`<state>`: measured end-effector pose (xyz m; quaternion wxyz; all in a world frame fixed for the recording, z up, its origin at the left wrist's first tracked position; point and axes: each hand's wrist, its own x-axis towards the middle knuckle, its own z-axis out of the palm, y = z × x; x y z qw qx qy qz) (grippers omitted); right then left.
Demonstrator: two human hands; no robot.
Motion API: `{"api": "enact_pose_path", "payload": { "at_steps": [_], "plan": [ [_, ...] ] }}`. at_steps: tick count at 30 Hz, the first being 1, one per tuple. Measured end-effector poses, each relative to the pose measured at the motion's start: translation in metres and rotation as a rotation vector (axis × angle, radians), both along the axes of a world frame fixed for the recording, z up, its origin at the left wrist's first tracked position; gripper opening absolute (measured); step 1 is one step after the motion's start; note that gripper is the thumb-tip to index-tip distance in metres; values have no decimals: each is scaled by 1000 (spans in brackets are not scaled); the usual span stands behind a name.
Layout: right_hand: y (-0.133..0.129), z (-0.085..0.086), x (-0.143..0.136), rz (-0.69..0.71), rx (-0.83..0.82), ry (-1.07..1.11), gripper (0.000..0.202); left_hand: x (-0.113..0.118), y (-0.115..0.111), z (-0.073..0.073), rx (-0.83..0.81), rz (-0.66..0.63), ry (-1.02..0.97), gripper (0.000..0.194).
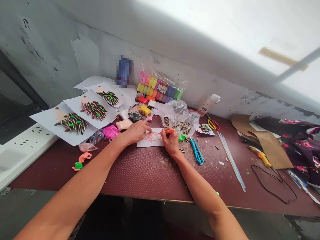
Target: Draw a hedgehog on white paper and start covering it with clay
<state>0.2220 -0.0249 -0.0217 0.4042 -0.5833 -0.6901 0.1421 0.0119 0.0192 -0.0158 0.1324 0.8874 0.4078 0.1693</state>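
Observation:
A small white paper [145,144] lies on the table in front of me, bearing an orange line drawing of a rounded shape filled with short marks. My right hand [171,142] is closed round an orange marker [170,131], whose tip is at the right end of the drawing. The fingers of my left hand [137,132] rest stretched out on the paper's left part. Beyond my right hand, sunflower seeds [184,128] lie in and around a clear plastic bag [175,109]. A teal utility knife [197,151] lies right of that hand.
At the left, several sheets carry seed hedgehogs [75,123], near a white power strip [25,141]. Coloured clay packs [160,88] lean at the wall. Rightward are a spray can [209,104], scissors [213,124], glue sticks [231,160], a yellow glue gun [262,156] and its cord.

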Motion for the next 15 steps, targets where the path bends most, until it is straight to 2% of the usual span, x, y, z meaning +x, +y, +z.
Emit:
{"api": "enact_pose_path", "payload": {
  "at_steps": [7,15],
  "plan": [
    [-1,3,-2,26,8,31,27,0,0,2,-21,6,29,39],
    [-6,5,-4,88,-6,-10,35,0,-1,2,10,4,36,39]
  ]
}}
